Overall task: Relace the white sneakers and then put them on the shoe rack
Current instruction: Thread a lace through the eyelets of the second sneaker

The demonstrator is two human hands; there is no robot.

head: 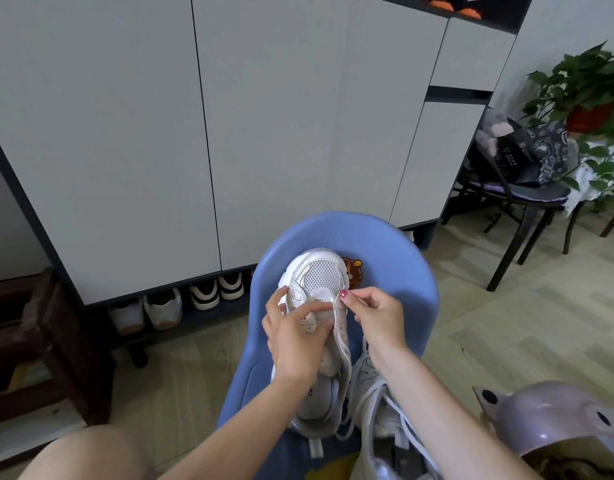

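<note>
Worked on the first white sneaker [316,282] in the lower middle of the frame, toe pointing up, resting on the blue chair [395,258]. Left hand [295,337] lay over the tongue and eyelets, fingers curled on the upper to steady it. Right hand [375,313] pinched the lace [333,301] near the lowest eyelets, thumb and forefinger narrow around it. Only the bottom crossing appeared threaded; upper eyelets seemed open. Second sneaker [378,410] lay just beside, lower right, with loose laces [406,431] trailing across it. Judged as early in the task: most lacing left on both shoes, then the placing.

Shoe rack [181,299] sat under the white cabinet [125,133], left of the chair, already holding other shoes [160,308]; free room there could not be told. Open floor between chair and rack. Pink helmet [555,420] close at lower right, dark chair [513,199] well apart at right.
</note>
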